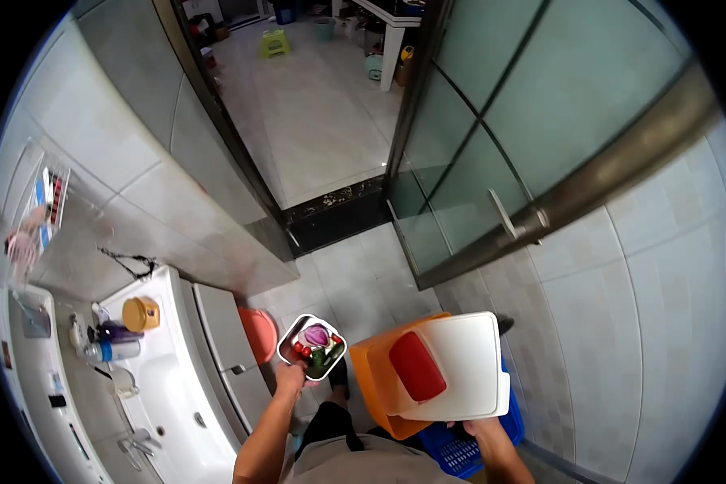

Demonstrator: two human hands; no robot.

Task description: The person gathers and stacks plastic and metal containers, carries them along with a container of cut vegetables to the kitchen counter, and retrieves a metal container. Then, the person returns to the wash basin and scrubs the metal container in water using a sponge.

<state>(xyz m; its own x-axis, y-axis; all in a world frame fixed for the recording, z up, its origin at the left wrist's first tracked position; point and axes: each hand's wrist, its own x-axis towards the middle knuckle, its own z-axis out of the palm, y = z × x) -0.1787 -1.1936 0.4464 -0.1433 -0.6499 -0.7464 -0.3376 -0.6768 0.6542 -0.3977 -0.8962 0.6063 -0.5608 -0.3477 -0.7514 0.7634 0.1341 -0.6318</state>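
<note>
Fingers of the left hand point(291, 377) clamped on the near edge of a white container point(285, 339), purple onion point(317, 335), red tomatoes point(304, 350) just beyond them inside, right hand point(482, 429) at a white lid's point(469, 363) near edge, fingers hidden, grip unclear, orange bin point(369, 367) beneath.

Me btwn pale tiled walls point(581, 298), glass door point(460, 48) open.
My L: white washbasin point(181, 383) w/ cabinet point(215, 323) under it. My R: frosted panes point(577, 97), metal frame point(613, 137), handle point(502, 214). Grey tiled flr point(331, 278) underfoot, black sill point(343, 224) ahead; past it, dimmer rm point(298, 137) w/ shiny flr point(331, 105), white-legged table point(392, 52), lime-green stool point(275, 43).
</note>
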